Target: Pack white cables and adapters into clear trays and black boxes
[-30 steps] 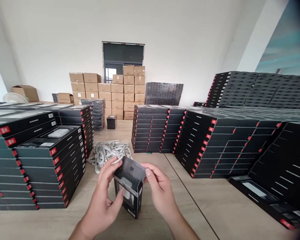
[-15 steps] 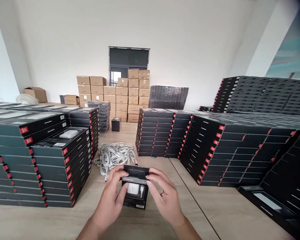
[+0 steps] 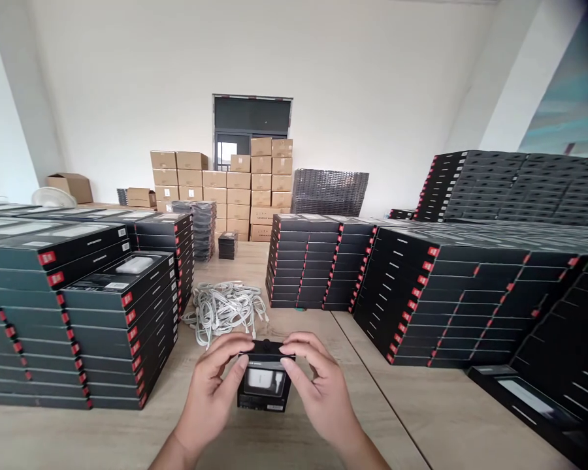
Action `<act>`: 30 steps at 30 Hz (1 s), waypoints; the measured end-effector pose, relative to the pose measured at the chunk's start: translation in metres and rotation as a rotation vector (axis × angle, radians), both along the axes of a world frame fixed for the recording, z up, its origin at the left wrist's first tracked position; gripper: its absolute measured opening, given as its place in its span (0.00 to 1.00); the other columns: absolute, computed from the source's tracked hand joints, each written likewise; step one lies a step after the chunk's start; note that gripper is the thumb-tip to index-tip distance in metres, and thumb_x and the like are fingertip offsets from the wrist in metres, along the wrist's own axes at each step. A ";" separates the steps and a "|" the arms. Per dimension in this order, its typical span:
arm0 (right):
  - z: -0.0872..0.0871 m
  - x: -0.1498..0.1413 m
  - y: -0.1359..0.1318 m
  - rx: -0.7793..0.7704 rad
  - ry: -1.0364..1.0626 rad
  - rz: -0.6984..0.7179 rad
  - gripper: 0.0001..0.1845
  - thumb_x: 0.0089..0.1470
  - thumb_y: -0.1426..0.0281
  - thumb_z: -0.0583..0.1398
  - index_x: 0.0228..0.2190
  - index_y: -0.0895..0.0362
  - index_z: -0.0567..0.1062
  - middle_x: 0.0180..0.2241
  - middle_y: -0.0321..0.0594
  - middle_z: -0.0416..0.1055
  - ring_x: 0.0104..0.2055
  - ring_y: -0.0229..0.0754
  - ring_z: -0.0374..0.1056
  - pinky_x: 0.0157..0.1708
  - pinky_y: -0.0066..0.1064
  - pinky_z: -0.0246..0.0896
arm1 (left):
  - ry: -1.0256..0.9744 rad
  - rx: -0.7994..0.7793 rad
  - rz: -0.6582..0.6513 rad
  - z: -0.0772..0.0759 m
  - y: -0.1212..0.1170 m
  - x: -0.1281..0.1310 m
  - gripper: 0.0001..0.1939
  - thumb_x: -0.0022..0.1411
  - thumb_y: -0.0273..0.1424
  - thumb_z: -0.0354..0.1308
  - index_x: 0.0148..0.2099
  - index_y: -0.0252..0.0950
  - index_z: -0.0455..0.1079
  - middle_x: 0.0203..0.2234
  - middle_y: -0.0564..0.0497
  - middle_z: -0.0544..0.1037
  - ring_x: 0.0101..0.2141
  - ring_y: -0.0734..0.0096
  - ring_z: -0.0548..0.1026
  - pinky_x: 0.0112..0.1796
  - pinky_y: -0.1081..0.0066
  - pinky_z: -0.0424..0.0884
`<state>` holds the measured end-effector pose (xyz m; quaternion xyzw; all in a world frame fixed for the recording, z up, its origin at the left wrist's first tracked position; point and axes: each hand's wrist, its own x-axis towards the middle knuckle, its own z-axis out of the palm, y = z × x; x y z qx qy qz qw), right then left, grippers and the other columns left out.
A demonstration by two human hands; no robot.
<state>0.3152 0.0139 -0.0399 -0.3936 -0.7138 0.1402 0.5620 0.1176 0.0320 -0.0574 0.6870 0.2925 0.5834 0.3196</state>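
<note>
From the small black box [image 3: 255, 400] as the dial's centre, stacked black boxes [image 3: 100, 333] with red labels fill nine to ten o'clock, a white item visible on the top of the nearest pile. At nine o'clock, touching the small box, the left hand [image 3: 208, 391] is clamped on its upper left corner, thumb against the front and fingers over the top. A loose heap of white cables [image 3: 228, 310] lies near at eleven, and brown cartons [image 3: 228, 179] rise well behind, close to twelve. The small box itself stands upright between the hands, its front window showing a white block [image 3: 259, 378] and a white plug end; its lid seems folded down, though the fingers partly hide the edge. At three o'clock the right hand [image 3: 326, 391] grips the upper right corner the same way. More black boxes stand in middle stacks [image 3: 306, 264] at one and right stacks [image 3: 451, 307] at two. One flat windowed box [image 3: 519, 395] lies well apart, at three, on the wooden tabletop [image 3: 255, 450].
</note>
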 end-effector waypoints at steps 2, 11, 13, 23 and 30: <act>0.001 -0.001 0.001 -0.031 0.032 0.012 0.06 0.58 0.70 0.59 0.36 0.50 0.77 0.39 0.40 0.70 0.43 0.43 0.69 0.44 0.33 0.64 | 0.035 0.029 0.014 0.002 0.001 -0.002 0.10 0.65 0.30 0.54 0.45 0.44 0.75 0.46 0.49 0.75 0.49 0.66 0.72 0.52 0.64 0.66; 0.007 0.010 0.002 -0.129 -0.028 0.095 0.08 0.58 0.66 0.59 0.34 0.51 0.79 0.44 0.43 0.70 0.47 0.45 0.69 0.49 0.36 0.63 | 0.102 0.048 0.029 -0.004 0.005 -0.007 0.12 0.65 0.30 0.53 0.46 0.44 0.76 0.52 0.46 0.73 0.54 0.61 0.70 0.55 0.57 0.64; 0.005 0.015 0.003 -0.158 -0.069 0.115 0.09 0.58 0.66 0.59 0.36 0.50 0.80 0.48 0.44 0.70 0.51 0.47 0.68 0.51 0.38 0.62 | 0.097 0.017 -0.009 -0.006 0.008 -0.008 0.12 0.64 0.31 0.53 0.47 0.44 0.75 0.55 0.46 0.71 0.56 0.59 0.68 0.57 0.55 0.63; -0.046 0.005 0.017 -0.505 0.111 0.230 0.37 0.58 0.65 0.58 0.65 0.51 0.51 0.40 0.41 0.75 0.40 0.44 0.73 0.43 0.40 0.68 | -0.284 -0.311 0.069 -0.015 0.028 -0.009 0.20 0.58 0.40 0.61 0.52 0.42 0.73 0.53 0.45 0.75 0.56 0.58 0.69 0.58 0.55 0.62; 0.004 -0.035 0.036 -0.602 0.660 0.336 0.37 0.51 0.59 0.65 0.59 0.48 0.62 0.40 0.43 0.77 0.38 0.50 0.75 0.36 0.43 0.71 | -0.779 -0.637 0.003 -0.019 0.043 -0.013 0.24 0.53 0.46 0.63 0.48 0.37 0.72 0.48 0.41 0.77 0.47 0.58 0.76 0.48 0.60 0.71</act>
